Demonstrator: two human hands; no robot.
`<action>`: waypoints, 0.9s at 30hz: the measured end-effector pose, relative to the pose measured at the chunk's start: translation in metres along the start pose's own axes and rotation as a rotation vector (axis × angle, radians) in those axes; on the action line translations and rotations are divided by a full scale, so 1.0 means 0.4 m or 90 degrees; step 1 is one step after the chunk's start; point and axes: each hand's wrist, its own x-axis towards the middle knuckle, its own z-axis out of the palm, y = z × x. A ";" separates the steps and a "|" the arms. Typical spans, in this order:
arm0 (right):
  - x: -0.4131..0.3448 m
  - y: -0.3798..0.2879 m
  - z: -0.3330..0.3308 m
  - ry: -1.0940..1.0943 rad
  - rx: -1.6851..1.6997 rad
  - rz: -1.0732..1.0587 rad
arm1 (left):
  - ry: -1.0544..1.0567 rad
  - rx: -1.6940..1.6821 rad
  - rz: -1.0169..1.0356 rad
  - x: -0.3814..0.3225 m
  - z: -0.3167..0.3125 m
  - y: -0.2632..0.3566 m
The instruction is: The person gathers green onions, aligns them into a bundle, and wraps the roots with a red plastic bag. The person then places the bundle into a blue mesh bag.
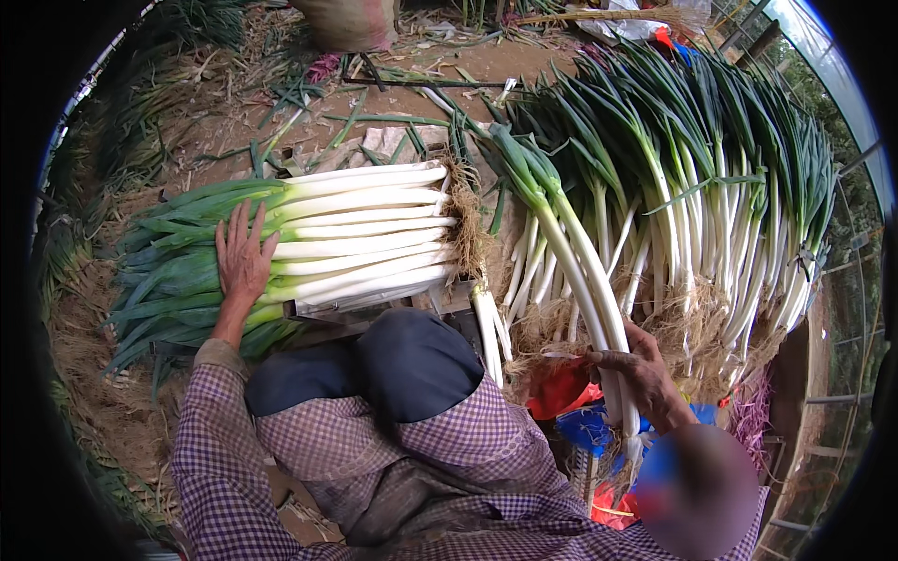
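My left hand (245,251) rests flat, fingers spread, on the green leaves of a row of leeks (365,231). These lie side by side across a low metal rack (330,306), white stalks and rooted ends pointing right. On my right, two long leeks (579,263) are gripped low on their white stalks by my right hand (642,368). Their green tops lean up and to the left, in front of a large standing heap of leeks (691,189). The roots of the held pair hang below the hand. A few thinner stalks (489,329) stand beside my knee.
A pale sack (349,21) stands at the top. Leaf scraps (295,112) litter the brown ground, and more leaves (112,105) pile up at the left. Red plastic (558,389) and blue plastic (586,429) lie near my right leg. A straw broom (610,14) lies at the upper right.
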 end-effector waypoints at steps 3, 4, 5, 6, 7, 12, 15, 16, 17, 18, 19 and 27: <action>-0.061 -0.070 0.030 -0.006 -0.014 -0.027 | 0.015 -0.035 -0.003 -0.003 -0.008 -0.001; -0.079 -0.094 0.045 -0.007 -0.017 -0.032 | 0.011 -0.046 -0.004 -0.003 -0.019 -0.003; -0.097 -0.122 0.059 -0.028 0.011 -0.020 | 0.007 -0.055 -0.007 -0.005 -0.029 -0.005; -0.111 -0.139 0.067 -0.040 0.019 -0.024 | 0.027 -0.090 -0.003 -0.003 -0.038 0.009; -0.120 -0.150 0.075 -0.057 0.030 -0.025 | 0.028 -0.115 0.001 -0.005 -0.048 0.009; -0.121 -0.251 0.160 -0.176 -0.027 -0.091 | 0.073 -0.189 0.031 -0.033 -0.077 -0.006; -0.071 -0.280 0.205 -0.263 -0.033 -0.142 | 0.095 -0.213 0.046 -0.064 -0.095 -0.004; -0.034 -0.286 0.221 -0.306 -0.054 -0.154 | 0.100 -0.209 0.046 -0.087 -0.110 -0.009; 0.010 -0.291 0.241 -0.349 -0.074 -0.166 | 0.105 -0.204 0.046 -0.113 -0.125 -0.014; 0.051 -0.294 0.273 -0.368 -0.058 -0.182 | 0.107 -0.221 0.036 -0.137 -0.135 -0.011; 0.098 -0.309 0.298 -0.436 -0.099 -0.179 | 0.097 -0.220 0.024 -0.164 -0.151 -0.014; 0.596 -0.141 0.519 -0.759 -0.239 -0.036 | 0.044 -0.225 -0.077 -0.377 -0.227 -0.046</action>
